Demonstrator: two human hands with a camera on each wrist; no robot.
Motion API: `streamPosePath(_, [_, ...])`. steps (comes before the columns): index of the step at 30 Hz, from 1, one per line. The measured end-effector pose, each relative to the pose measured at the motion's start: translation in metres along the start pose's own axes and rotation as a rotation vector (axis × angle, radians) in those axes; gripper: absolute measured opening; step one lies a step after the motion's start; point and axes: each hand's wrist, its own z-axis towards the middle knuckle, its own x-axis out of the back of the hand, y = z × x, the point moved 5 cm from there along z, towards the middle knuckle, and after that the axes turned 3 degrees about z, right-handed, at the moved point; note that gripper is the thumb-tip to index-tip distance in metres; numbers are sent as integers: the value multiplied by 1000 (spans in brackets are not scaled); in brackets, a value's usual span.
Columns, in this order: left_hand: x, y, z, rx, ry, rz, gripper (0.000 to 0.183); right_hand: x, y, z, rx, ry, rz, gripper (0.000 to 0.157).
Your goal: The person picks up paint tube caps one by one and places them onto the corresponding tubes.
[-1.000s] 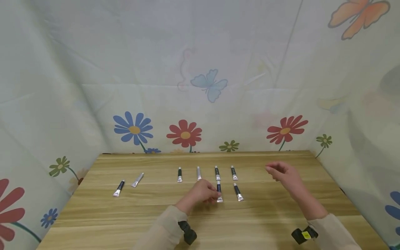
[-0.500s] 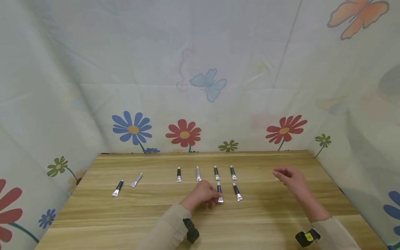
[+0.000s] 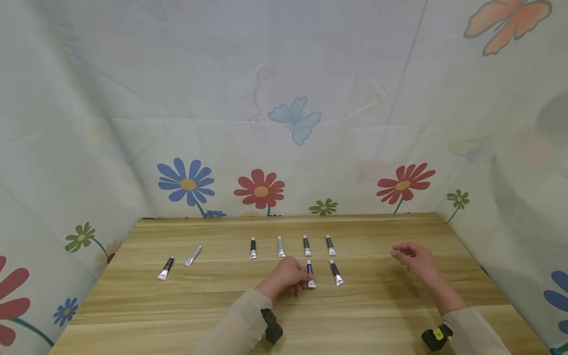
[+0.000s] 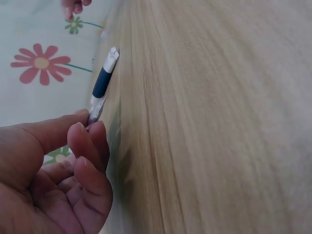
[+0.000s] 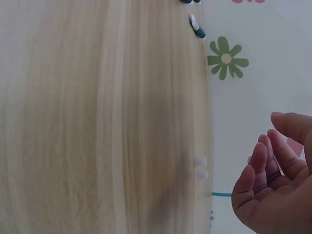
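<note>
In the head view my left hand [image 3: 290, 273] pinches the silver crimped end of a small dark-labelled paint tube [image 3: 310, 268], low at the table. The left wrist view shows the tube's silver end [image 4: 97, 111] between thumb and fingertips, with another blue-bodied tube [image 4: 101, 83] beyond. Just right of the held tube lies another dark paint tube [image 3: 336, 272]. Behind, a row of tubes includes a dark green one [image 3: 253, 248], a silver-grey one [image 3: 281, 246] and two dark ones. My right hand [image 3: 417, 261] hovers at the right, fingers loosely bent, nothing seen in it.
A dark tube [image 3: 166, 268] and a silver-grey tube [image 3: 193, 256] lie tilted at the left of the wooden table [image 3: 199, 305]. Two small white pieces [image 5: 200, 161] sit near the far edge in the right wrist view. Flower-printed cloth [image 3: 293, 167] encloses the table.
My right hand has drawn slightly right and toward me. The left hand stays at the same tube, which has slid a little nearer, opening a gap to the tube behind it.
</note>
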Motion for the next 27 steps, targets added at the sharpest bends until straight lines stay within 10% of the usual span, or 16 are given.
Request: streamPosePath(27, [-1,-2,8,36,10,28,30,1,31,28,26,-29,-104,40])
